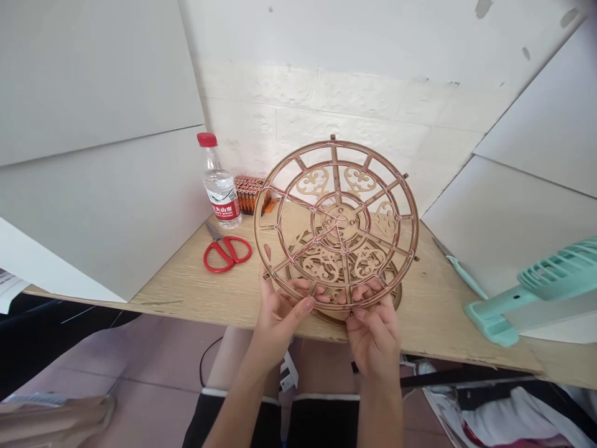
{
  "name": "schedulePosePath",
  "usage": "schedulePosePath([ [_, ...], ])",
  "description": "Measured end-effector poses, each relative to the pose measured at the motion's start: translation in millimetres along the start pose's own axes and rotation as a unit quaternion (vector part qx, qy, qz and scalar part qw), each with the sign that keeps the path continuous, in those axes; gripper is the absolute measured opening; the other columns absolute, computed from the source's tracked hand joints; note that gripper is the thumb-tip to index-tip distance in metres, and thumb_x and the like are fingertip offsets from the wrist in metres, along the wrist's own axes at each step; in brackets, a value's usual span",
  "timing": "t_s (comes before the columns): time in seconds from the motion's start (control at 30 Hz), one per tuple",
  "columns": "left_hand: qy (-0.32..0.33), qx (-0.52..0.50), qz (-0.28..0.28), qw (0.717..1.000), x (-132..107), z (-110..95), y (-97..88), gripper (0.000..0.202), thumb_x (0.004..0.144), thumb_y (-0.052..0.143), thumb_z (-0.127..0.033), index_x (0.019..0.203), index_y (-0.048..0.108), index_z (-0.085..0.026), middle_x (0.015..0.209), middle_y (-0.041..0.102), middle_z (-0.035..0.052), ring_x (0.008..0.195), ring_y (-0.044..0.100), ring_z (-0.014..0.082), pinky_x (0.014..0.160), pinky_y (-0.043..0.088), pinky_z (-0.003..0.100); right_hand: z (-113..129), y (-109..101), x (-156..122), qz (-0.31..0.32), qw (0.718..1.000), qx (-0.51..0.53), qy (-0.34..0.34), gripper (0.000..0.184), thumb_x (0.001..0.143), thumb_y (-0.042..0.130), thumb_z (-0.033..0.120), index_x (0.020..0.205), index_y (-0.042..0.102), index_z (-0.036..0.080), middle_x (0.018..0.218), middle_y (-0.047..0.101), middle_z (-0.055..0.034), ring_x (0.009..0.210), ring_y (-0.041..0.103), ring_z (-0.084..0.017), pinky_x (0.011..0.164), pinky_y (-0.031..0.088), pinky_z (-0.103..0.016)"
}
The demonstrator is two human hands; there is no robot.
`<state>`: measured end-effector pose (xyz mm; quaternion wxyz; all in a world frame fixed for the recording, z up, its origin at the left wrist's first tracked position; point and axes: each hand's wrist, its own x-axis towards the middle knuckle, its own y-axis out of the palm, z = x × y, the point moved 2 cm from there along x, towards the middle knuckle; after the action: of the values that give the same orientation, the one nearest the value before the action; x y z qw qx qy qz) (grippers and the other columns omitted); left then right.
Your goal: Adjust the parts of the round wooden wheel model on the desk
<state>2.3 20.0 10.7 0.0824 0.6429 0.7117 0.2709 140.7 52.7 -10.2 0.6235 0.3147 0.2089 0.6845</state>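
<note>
A round, gold-brown openwork frame (334,158) with spokes, rings and heart-shaped scrollwork is held up at a tilt over the table. Thin reddish wires run along its rings and spokes. My left hand (280,311) grips its lower left rim, thumb in front and fingers behind. At the bottom right, my right hand (375,326) pinches the rim near a small tab. Beneath it, another round openwork piece (396,292) lies on the table, mostly hidden behind the held one.
Red-handled scissors (227,254) lie left, by a water bottle (221,186) with a red cap. Behind stands a block of small orange-and-metal parts (252,194). At right are a mint-green fan (527,298) and a thin green-handled tool (466,277). White panels (116,211) flank the wooden table (158,292).
</note>
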Motion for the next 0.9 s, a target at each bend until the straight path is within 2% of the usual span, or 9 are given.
schedulePosePath([
  [0.27,0.002,0.045,0.024,0.999,0.3,-1.0,1.1,0.094,0.084,0.061,-0.011,0.146,-0.005,-0.035,0.094,0.064,-0.0004,0.093,0.066,0.0168,0.091,0.051,0.036,-0.1,0.1,-1.6,0.024,1.000,-0.010,-0.008,0.028,0.077,0.059,0.010,0.100,0.058,0.026,0.086,0.053,0.0017,0.082,0.052,-0.010,0.076,0.047,-0.021],
  [0.43,-0.012,0.026,0.024,0.999,0.3,0.5,0.1,0.087,0.086,0.058,-0.011,0.147,-0.001,-0.034,0.104,0.067,0.0035,0.099,0.066,0.0194,0.094,0.050,0.038,-1.3,0.7,-1.2,0.041,0.999,-0.023,-0.016,0.027,0.079,0.058,0.009,0.100,0.058,0.026,0.087,0.054,0.0017,0.083,0.052,-0.009,0.077,0.046,-0.019],
  [0.57,-0.027,0.007,0.031,0.999,-0.5,1.4,-0.4,0.083,0.086,0.058,-0.012,0.147,0.004,-0.032,0.110,0.066,0.0062,0.100,0.066,0.0209,0.094,0.050,0.041,-2.0,-0.4,-0.8,0.029,0.999,-0.020,-0.019,0.029,0.078,0.059,0.009,0.102,0.058,0.026,0.085,0.054,0.0019,0.083,0.052,-0.008,0.077,0.046,-0.019],
  [0.77,-0.033,-0.034,0.002,0.999,-1.1,3.7,-1.7,0.083,0.085,0.059,-0.014,0.146,0.008,-0.035,0.108,0.066,0.0032,0.101,0.066,0.0204,0.097,0.048,0.041,1.3,2.0,-2.1,0.009,1.000,-0.003,0.000,0.029,0.076,0.060,0.010,0.101,0.058,0.026,0.084,0.054,0.0019,0.080,0.052,-0.009,0.075,0.047,-0.019],
  [0.9,-0.026,-0.061,-0.050,0.997,-0.9,4.8,-4.6,0.074,0.086,0.060,-0.022,0.143,0.016,-0.034,0.105,0.068,0.0025,0.103,0.065,0.0204,0.094,0.050,0.037,5.1,0.7,-2.0,-0.004,1.000,0.019,0.011,0.031,0.075,0.060,0.010,0.100,0.058,0.026,0.083,0.051,0.0020,0.077,0.051,-0.009,0.073,0.048,-0.020],
])
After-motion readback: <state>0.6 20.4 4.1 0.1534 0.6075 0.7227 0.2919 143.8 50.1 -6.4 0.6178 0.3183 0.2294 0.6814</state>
